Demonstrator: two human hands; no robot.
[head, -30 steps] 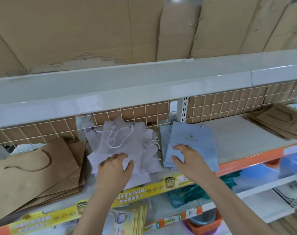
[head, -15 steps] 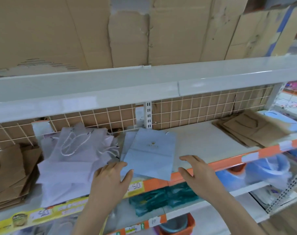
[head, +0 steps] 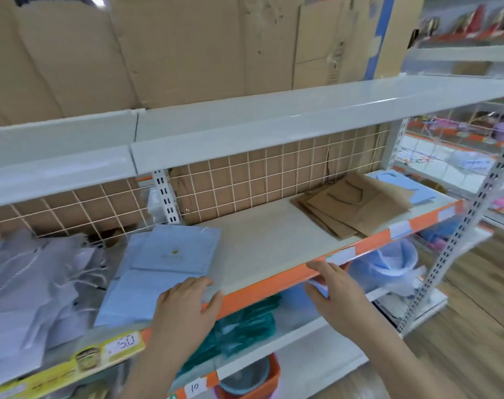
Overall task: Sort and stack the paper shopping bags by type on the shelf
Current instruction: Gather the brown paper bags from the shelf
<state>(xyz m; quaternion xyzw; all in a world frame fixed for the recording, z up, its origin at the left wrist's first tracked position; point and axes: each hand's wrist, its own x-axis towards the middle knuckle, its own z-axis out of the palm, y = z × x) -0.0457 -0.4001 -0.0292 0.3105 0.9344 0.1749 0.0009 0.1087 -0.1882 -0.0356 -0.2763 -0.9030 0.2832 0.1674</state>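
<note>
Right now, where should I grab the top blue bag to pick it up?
Probably by its near bottom edge, coming from the front of the shelf. The light blue bag lies flat on a second blue bag, its handle end pointing back toward the wire grid, so the near edge is easiest to reach. The left hand already rests by that stack; slide fingers under and pinch.

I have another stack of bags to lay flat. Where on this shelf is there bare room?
The bare patch lies mid-shelf, between the blue bags and the brown bags, running back to the wire grid. Left of it is crowded: blue bags beside overlapping white bags. The right end holds more blue bags.
</note>
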